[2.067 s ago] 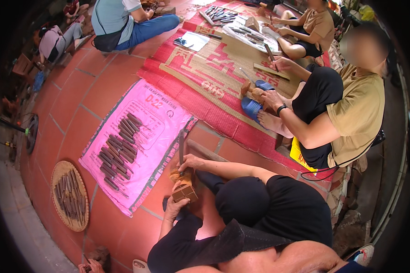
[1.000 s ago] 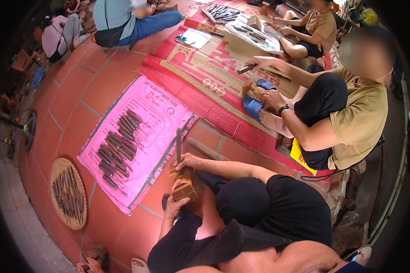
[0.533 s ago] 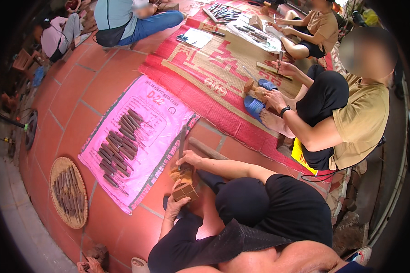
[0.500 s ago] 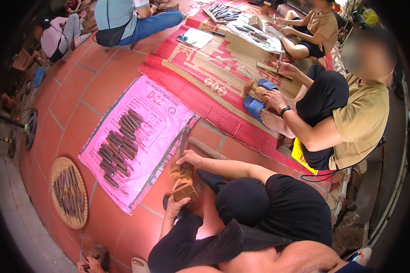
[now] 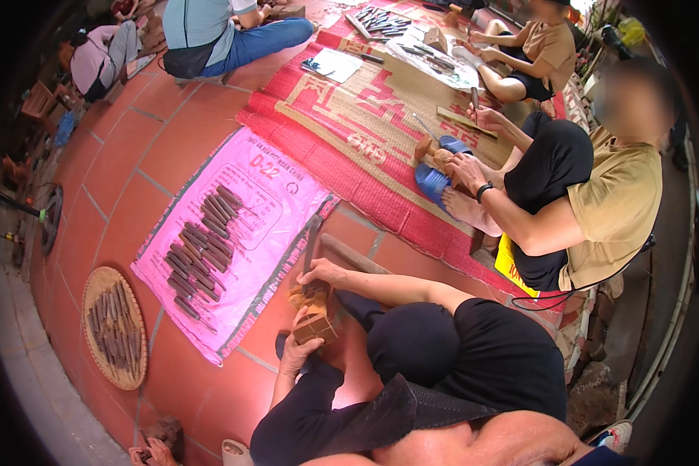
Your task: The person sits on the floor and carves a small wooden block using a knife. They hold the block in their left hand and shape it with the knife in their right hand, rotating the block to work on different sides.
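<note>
My left hand [image 5: 293, 356] grips the base of a carved wooden block [image 5: 316, 329]. Its squared end is brown with lines across it, and its far part is paler and rougher. Just beyond, my right hand [image 5: 324, 272] is closed around a dark, flat chisel [image 5: 312, 234] whose upper end sticks out past the fist. The chisel's lower end is hidden at the wood. Both hands work close together in front of my bent knees.
Several dark chisels [image 5: 198, 256] lie on a pink sack [image 5: 245, 167]; more fill a round woven basket [image 5: 91, 342]. A wooden bar [image 5: 355, 255] rests by my right hand. To the right, a co-worker [image 5: 547, 202] handles a carving on a red mat [image 5: 404, 213]. Another person's hands [image 5: 159, 452] show lower left.
My hands stay almost in place, with the right one shifted slightly left and down. The co-worker's raised hand tilts its tool differently. At lower left, the other person's thin tool has dropped from sight.
</note>
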`<state>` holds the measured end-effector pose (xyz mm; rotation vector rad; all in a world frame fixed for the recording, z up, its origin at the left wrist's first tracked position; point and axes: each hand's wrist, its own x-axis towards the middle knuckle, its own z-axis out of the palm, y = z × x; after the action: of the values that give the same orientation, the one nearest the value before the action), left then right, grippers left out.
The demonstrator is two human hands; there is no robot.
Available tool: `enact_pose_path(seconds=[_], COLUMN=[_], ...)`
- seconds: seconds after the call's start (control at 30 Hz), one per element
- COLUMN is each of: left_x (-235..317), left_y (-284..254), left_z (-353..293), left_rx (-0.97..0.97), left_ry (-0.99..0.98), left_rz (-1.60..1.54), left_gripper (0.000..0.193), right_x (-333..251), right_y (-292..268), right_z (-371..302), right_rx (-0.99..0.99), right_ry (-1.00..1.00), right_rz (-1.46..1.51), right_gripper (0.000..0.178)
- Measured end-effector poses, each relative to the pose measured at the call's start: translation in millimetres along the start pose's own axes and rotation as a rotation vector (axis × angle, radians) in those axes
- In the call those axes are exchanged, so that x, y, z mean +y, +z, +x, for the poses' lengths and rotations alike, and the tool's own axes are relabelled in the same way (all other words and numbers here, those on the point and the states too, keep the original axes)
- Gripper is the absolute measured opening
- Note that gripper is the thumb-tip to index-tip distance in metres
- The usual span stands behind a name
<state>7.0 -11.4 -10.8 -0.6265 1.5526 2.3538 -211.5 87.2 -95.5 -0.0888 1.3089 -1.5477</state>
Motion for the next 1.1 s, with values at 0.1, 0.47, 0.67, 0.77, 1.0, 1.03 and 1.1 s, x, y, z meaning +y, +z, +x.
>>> enact_pose_path(seconds=[0.1,0.47,0.67,0.77,1.0,1.03,1.1], left_x=[-1,9,-1,-1,-2,-2,0], left_y=[-3,5,-1,0,0,0,0], left_z=[1,-1,-2,1,-1,-2,-1], left_rx=[-0.004,-0.01,0.007,0.002,-0.002,0.001,0.007], left_ry=[0.006,-0.015,-0.016,0.001,0.011,0.001,-0.021], left_rz=[0.038,0.021,0.002,-0.014,-0.032,-0.031,-0.028], left_gripper=[0.088,0.087,0.086,0.086,0.086,0.087,0.087], right_x=[-4,5,-3,-5,-11,-6,1], right_y=[0,-12,-9,-3,-8,-7,-8], right_z=[-4,1,-5,-12,-12,-11,-10], right_rx=[-0.076,0.019,0.054,0.031,0.128,0.082,0.049], right_ry=[0.012,-0.002,0.025,-0.015,0.096,0.042,-0.022], right_rz=[-0.098,-0.081,-0.003,-0.113,-0.038,-0.038,-0.055], right_gripper=[0.015,0.019,0.02,0.019,0.019,0.019,0.019])
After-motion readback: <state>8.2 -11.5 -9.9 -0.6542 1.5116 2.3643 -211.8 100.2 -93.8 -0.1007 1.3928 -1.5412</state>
